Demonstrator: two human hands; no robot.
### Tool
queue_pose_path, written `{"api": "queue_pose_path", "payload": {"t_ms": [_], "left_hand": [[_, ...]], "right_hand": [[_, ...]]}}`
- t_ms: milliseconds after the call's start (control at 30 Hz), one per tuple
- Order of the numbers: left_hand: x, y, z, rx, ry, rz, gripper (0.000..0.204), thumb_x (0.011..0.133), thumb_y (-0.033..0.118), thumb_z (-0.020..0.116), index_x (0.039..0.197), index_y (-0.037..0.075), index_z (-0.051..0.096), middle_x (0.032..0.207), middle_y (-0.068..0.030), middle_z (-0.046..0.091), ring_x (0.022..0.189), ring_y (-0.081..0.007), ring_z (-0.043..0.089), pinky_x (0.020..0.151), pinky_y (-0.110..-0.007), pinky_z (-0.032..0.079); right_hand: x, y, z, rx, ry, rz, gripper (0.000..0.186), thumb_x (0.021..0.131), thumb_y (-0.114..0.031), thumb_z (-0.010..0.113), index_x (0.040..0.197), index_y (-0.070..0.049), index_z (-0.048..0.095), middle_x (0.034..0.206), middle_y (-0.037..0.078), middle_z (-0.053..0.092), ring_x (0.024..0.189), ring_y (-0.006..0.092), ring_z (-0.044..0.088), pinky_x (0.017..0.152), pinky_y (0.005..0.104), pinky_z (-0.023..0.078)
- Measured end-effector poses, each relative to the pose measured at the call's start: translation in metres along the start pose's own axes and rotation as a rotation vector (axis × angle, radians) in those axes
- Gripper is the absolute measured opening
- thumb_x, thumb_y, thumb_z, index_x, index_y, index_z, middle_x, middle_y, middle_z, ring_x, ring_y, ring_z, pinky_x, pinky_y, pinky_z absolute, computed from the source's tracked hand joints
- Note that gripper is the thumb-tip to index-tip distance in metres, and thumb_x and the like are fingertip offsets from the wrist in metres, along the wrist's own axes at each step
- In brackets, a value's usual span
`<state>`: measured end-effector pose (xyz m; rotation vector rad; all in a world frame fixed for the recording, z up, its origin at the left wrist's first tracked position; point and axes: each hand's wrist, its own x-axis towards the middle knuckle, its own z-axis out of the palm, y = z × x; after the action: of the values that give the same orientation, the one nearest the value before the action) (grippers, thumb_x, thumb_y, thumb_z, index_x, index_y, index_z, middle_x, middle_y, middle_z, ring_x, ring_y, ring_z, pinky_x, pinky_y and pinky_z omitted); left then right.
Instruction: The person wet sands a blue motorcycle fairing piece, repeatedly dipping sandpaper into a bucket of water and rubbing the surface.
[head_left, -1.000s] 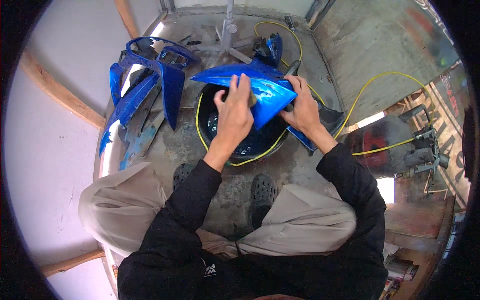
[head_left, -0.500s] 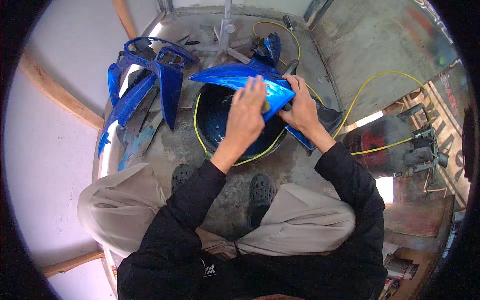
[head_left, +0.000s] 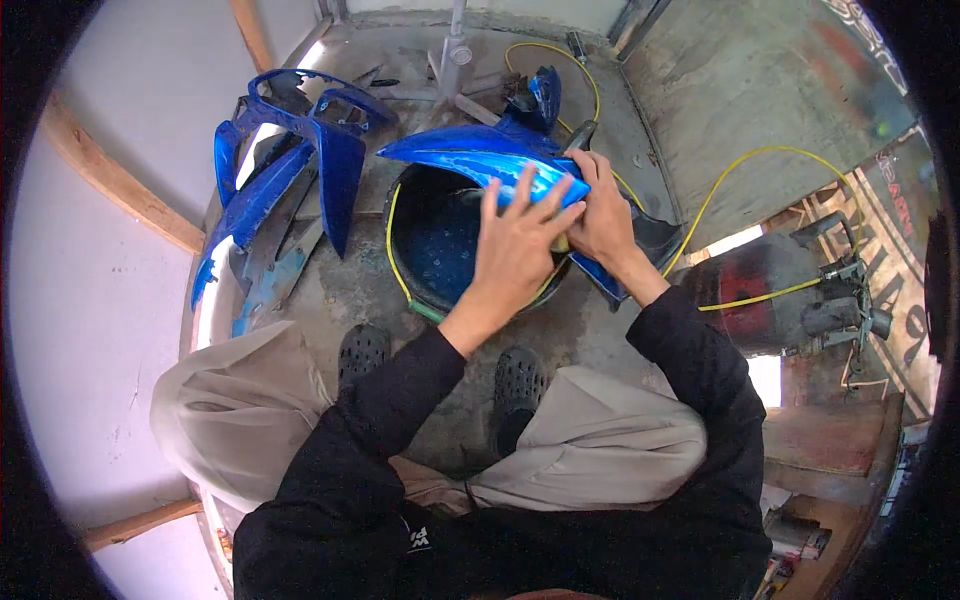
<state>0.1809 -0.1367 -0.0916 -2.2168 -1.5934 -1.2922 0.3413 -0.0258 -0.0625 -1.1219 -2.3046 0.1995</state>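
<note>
A glossy blue motorcycle fairing panel [head_left: 450, 152], wet and pointed at its left end, lies tilted above a black bucket [head_left: 398, 215]. My right hand [head_left: 606, 215] grips the panel's right end, thumb below and fingers over the top. Across the panel's lower right part rests my left hand [head_left: 522, 235], fingers spread. Under its thumb side shows a small yellowish pad [head_left: 561, 243], mostly hidden by the palm. Water with some bubbles is in the bucket.
More blue fairing parts [head_left: 340, 180] lean at the left. Behind the bucket are a grey metal stand [head_left: 455, 55] and a dark blue piece [head_left: 543, 98]. A yellow hose [head_left: 745, 302] runs to a compressor tank [head_left: 735, 290] at the right. My clogs [head_left: 518, 385] are on the concrete floor.
My left hand has slid right and toward me along the panel, its fingers spreading, and the yellowish pad has moved with it. My right hand and the panel stay nearly in place.
</note>
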Motion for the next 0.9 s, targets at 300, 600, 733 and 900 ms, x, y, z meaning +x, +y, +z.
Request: {"api": "queue_pose_path", "payload": {"t_ms": [300,600,733,900], "left_hand": [[-0.002,-0.009,-0.015,0.092,0.138,-0.409,0.083,0.087,-0.002,0.057,0.169,0.014,0.053,0.172,-0.0095,0.056,0.164,-0.0423,0.039,0.123,-0.066,0.024],[0.0,-0.011,-0.016,0.221,0.144,-0.374,0.07,0.091,0.0,0.057,0.161,0.009,0.059,0.175,-0.0115,0.05,0.167,-0.0491,0.03,0.117,-0.073,0.028],[-0.005,-0.022,-0.016,0.176,-0.076,-0.362,0.082,0.086,-0.003,0.06,0.163,0.022,0.06,0.184,-0.0224,0.029,0.168,-0.0566,0.02,0.118,-0.076,0.027],[-0.011,-0.039,-0.017,0.257,0.056,-0.423,0.087,0.086,-0.004,0.06,0.165,0.03,0.059,0.185,-0.0262,0.024,0.168,-0.0589,0.017,0.117,-0.079,0.027]], "right_hand": [[-0.003,-0.004,-0.004,0.0,-0.009,-0.032,0.099,0.072,-0.022,0.096,0.158,-0.023,0.048,0.153,0.017,0.054,0.14,0.0465,0.06,0.102,0.057,0.062],[-0.002,-0.004,-0.002,-0.005,0.008,-0.041,0.1,0.071,-0.022,0.097,0.158,-0.022,0.049,0.155,0.018,0.054,0.138,0.0466,0.062,0.102,0.0566,0.062],[-0.001,-0.005,-0.003,0.007,-0.008,-0.052,0.099,0.071,-0.023,0.098,0.158,-0.02,0.05,0.155,0.018,0.055,0.139,0.046,0.062,0.103,0.0563,0.061],[-0.003,-0.006,-0.003,-0.004,0.003,-0.046,0.098,0.073,-0.024,0.098,0.158,-0.019,0.049,0.156,0.018,0.055,0.139,0.0461,0.062,0.104,0.0556,0.061]]}}
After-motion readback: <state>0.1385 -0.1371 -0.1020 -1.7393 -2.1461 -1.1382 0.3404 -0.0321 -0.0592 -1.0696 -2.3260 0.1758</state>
